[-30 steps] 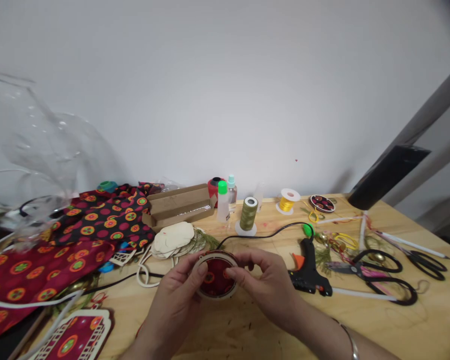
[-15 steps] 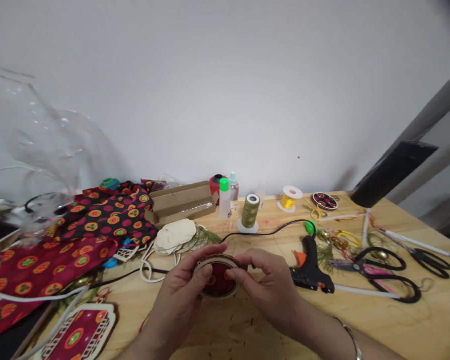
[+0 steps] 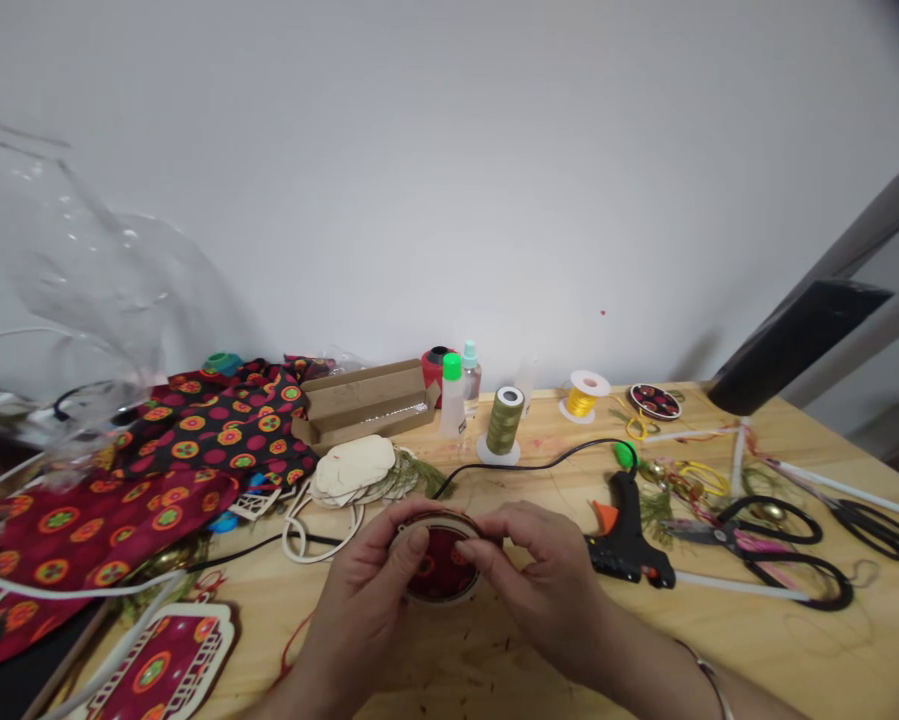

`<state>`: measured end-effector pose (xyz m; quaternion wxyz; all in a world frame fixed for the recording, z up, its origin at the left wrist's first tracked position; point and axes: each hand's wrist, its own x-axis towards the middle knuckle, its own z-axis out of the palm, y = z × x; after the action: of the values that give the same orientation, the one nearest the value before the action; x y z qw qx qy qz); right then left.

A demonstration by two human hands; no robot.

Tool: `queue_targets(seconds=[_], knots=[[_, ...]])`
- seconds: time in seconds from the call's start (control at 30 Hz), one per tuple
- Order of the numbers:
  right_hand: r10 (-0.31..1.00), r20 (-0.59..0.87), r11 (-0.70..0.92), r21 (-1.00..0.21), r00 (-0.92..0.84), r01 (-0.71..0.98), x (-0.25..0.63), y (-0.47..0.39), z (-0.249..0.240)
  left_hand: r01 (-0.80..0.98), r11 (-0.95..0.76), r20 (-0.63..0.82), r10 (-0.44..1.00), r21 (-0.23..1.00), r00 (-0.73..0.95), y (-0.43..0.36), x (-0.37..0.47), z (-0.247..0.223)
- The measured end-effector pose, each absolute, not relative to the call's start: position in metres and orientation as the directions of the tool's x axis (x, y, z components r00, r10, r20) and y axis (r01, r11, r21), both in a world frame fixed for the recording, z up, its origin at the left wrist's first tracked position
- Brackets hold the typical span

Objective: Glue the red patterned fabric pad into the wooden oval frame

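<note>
Though pale-rimmed, dark-red patterned disc (image 3: 444,565)

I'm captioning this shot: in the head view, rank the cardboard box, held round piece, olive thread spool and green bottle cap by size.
1. Cardboard box
2. Round piece, partly covered
3. Olive thread spool
4. Green bottle cap

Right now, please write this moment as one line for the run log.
left grip: holds round red piece; right grip: holds same piece; black glue gun: lies on table; olive thread spool: stands on table
</note>
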<state>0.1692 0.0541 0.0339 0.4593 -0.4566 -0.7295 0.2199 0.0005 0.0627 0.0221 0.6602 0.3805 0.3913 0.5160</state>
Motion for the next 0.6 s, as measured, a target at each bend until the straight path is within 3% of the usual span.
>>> queue_targets(seconds=[0.3, 0.6], knots=[[0.883, 0.437, 0.460, -0.743, -0.169, 0.487, 0.1698, 0.0561, 0.0342, -0.367, 0.184, -0.162, 0.983, 0.912, 0.089, 0.0615, 0.0023, 0.0271], [0.872, 0.449, 0.477, -0.692, -0.194, 0.542, 0.1699, 0.0551, 0.0316, -0.074, 0.086, -0.085, 0.996, 0.994, 0.017, 0.0620, -0.0028, 0.0263]])
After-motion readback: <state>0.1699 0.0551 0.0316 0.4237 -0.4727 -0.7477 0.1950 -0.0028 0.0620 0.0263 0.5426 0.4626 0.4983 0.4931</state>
